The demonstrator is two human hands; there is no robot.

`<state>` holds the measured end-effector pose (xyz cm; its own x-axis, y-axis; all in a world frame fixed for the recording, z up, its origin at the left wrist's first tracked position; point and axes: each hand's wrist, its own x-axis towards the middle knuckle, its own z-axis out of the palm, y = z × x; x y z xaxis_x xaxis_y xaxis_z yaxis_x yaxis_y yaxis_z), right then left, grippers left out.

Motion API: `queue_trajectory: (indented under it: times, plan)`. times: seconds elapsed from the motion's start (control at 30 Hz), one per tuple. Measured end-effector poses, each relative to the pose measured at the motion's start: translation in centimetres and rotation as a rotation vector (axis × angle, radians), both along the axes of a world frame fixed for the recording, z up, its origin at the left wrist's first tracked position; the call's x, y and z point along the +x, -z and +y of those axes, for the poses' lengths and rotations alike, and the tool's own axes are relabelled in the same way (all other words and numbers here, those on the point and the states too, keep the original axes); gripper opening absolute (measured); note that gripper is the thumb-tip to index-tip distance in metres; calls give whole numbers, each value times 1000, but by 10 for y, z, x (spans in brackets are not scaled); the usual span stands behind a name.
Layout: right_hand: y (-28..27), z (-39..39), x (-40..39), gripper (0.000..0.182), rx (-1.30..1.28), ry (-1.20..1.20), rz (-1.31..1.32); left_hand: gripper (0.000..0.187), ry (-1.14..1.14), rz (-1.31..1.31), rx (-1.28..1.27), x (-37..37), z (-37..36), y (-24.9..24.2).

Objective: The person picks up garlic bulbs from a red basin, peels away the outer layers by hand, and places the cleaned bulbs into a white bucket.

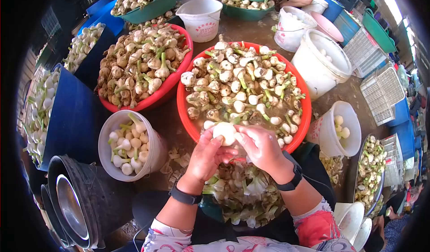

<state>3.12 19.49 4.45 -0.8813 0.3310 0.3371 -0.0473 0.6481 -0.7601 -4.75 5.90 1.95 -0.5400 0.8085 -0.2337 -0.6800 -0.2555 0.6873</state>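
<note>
Between my two hands is a clean white garlic bulb (225, 133), held over the near rim of a red basin (309, 113). My left hand (208, 155) has its fingers closed around the bulb's left side. From the other side, the fingers of my right hand (260, 146) pinch at the bulb. Many garlic bulbs with short green stems (239, 75), some dirty and some peeled, lie in water in the basin. Below my hands is a heap of peeled garlic skins (246, 193).
A white bucket of peeled bulbs (156, 153) stands at the left, near a second red basin heaped with unpeeled garlic (139, 64). White buckets (316, 131) and crates (380, 93) line the right side. Black buckets (89, 198) stand lower left. Other people sit nearby.
</note>
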Motion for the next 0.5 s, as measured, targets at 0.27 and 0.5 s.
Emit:
queue_trajectory:
  times: [0.27, 0.5]
  plan:
    - [-28, -14, 36, 13, -30, -33, -61, 41, -107, 441, -131, 30, -10, -14]
    - [-30, -9, 57, 9, 269, 7, -109, 45, -59, 696, -154, 43, -10, -13]
